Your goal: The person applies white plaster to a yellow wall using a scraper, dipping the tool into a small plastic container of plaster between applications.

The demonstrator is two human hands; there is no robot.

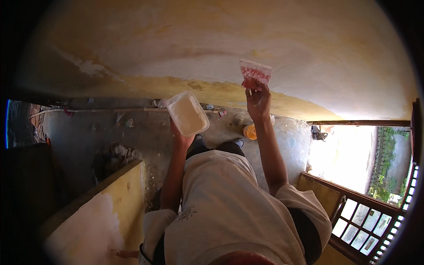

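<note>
My left hand (180,138) is closed around the near side of a rectangular plastic tub (187,114). Smooth off-white paste, like wall putty, covers the inside of the tub, whose rim is smeared with it. In my raised right hand (259,100) I grip a red putty spreader (255,72), its flat blade coated with whitish paste. The spreader is held up in front of the wall (176,57); whether its edge touches the surface I cannot tell. That wall carries broad pale patches over yellow paint, with a bare yellow band low down.
An orange container (250,132) stands on the grey floor right of my feet. Along the wall's foot runs a thin pipe (123,110), with scraps lying about. A low wall (104,207) rises at left, near a heap (118,157). At right are a bright doorway and a paned door (360,225).
</note>
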